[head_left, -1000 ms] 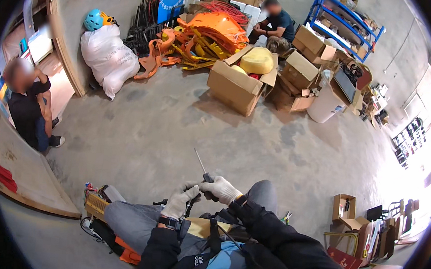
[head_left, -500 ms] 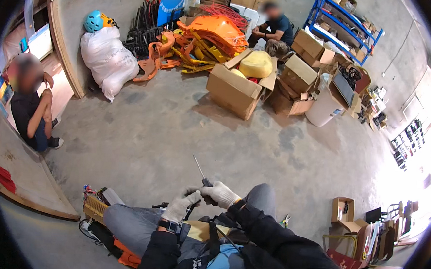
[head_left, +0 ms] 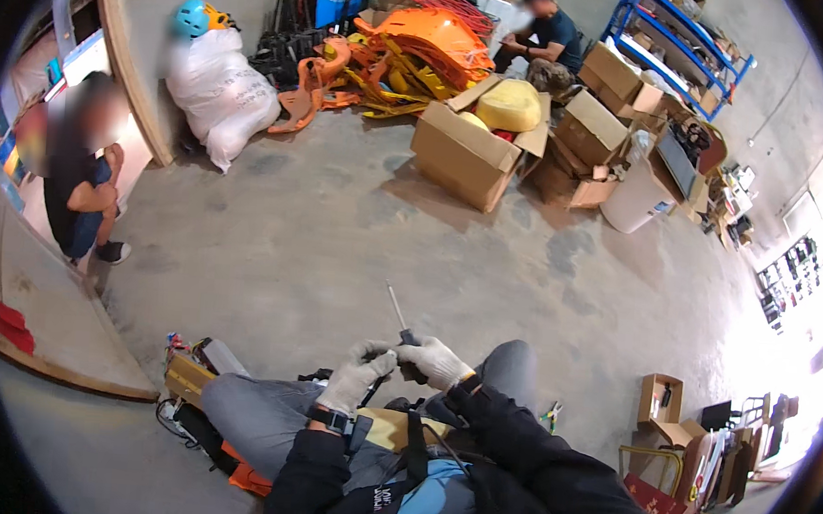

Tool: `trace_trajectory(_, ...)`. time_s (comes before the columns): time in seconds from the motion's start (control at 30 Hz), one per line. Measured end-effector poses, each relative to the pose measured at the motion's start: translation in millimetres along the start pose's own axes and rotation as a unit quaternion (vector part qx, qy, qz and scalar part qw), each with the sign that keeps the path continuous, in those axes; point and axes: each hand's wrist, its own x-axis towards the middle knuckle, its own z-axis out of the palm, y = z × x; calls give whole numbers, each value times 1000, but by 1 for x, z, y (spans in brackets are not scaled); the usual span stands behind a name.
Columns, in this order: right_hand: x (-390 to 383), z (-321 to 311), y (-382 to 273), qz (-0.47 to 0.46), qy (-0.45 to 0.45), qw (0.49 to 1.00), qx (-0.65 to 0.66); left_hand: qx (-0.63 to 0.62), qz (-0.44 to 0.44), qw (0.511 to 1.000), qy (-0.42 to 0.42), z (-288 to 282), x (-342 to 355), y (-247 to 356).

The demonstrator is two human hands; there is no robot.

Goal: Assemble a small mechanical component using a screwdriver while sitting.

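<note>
My right hand (head_left: 435, 363), in a pale work glove, is closed round the dark handle of a screwdriver (head_left: 397, 307). Its thin metal shaft points up and away from me, over the floor. Close beside it, my left hand (head_left: 355, 380), gloved the same way, has its fingers curled in, nearly touching the right fingertips. Something small and dark shows under the left fingers, but its kind is hidden. Both hands are above my lap, where a yellowish piece (head_left: 392, 427) and dark straps lie between my legs.
A gold-coloured box with wires (head_left: 185, 379) stands by my left knee; pliers (head_left: 553, 415) lie right of my right leg. Ahead are cartons (head_left: 465, 157), orange plastic parts (head_left: 434, 42) and a white sack (head_left: 222, 95). One person sits by the left doorway, another at the back.
The whole view has shifted slightly, so the room's things appear higher and further right. My hands keep close together, the screwdriver still in the right one.
</note>
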Motion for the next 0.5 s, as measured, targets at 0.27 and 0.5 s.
trace_trajectory(0.27, -12, -12, -11, 0, -22, 999, 25, -2, 15, 999, -35, -1, 11, -11)
trace_trajectory(0.5, -4, -7, -6, -7, -19, 1000, -2, 10, 15, 999, -36, -4, 7, -12)
